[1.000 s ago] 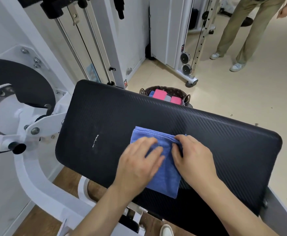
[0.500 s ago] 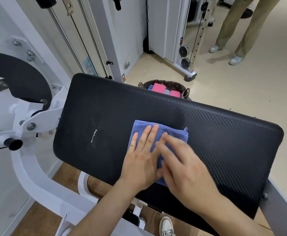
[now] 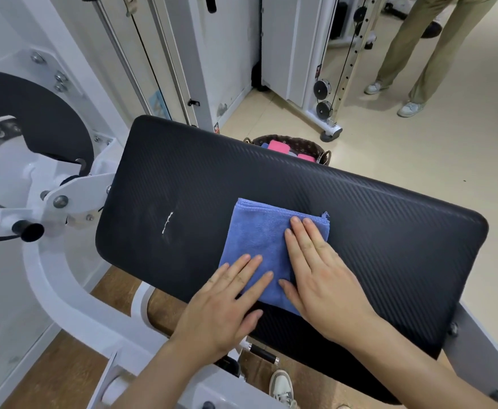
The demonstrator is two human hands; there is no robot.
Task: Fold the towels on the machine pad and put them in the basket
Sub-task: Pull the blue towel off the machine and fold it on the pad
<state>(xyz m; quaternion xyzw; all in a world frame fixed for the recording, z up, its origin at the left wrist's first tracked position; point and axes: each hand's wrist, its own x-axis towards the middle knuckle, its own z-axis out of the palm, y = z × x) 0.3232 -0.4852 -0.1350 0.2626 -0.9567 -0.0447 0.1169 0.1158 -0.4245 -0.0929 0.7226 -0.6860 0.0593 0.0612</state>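
Since half a second ago, my left hand point(image 3: 227, 308) has slid back from the middle of the folded blue towel point(image 3: 259, 240) to its near left corner, fingers point(image 3: 247, 270) straight and slightly spread. My right hand point(image 3: 321, 278) lies flat on the towel's right half, fingers together, tips near the far hem. The towel rests on the black machine pad point(image 3: 182, 178), with the basket point(image 3: 315, 144) beyond the pad's far edge.

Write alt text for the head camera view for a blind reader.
The left hand and right hand lie flat on a folded blue towel on a black machine pad, the left at its near left edge, the right over its right half. Beyond the pad, a dark basket on the floor holds pink towels.
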